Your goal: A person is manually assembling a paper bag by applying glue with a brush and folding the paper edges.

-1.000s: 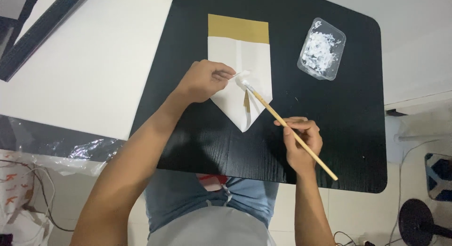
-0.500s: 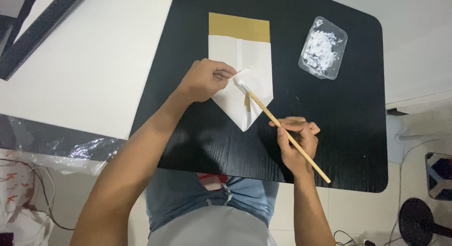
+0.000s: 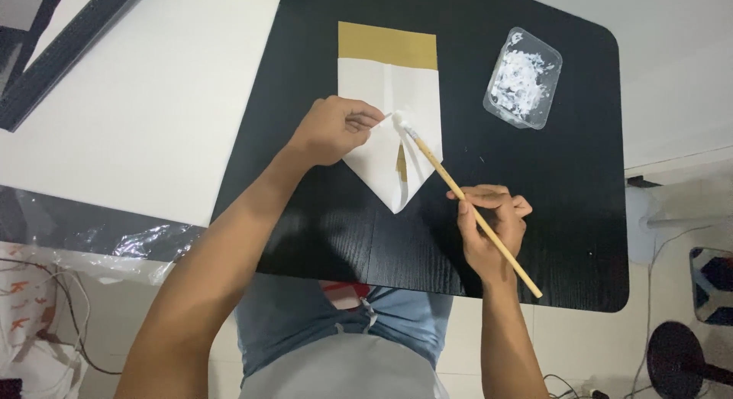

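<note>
The right hand [image 3: 492,227] pinches a long wooden-handled brush [image 3: 466,200] between thumb and curled fingers, gripping it about midway along the shaft, so that the handle end juts down and to the right past the hand while the white-loaded bristle tip reaches up and left onto the paper. The left hand [image 3: 332,128] rests on the folded white paper [image 3: 382,151], its thumb and forefinger pressed together on a small flap of that paper just beside the brush tip; the other fingers are curled under. The paper is folded to a downward point, with a narrow gold strip showing at the centre fold and a broad gold band [image 3: 388,45] across its top edge. It lies flat on a black table [image 3: 550,216] with rounded corners and a faint wood grain. To the upper right, well apart from both hands, sits a clear plastic tray [image 3: 523,78] smeared with white paste. A large white board [image 3: 145,101] lies along the table's left side, with crinkled clear plastic sheeting [image 3: 92,239] below it. A light floor with cables shows around the table.
</note>
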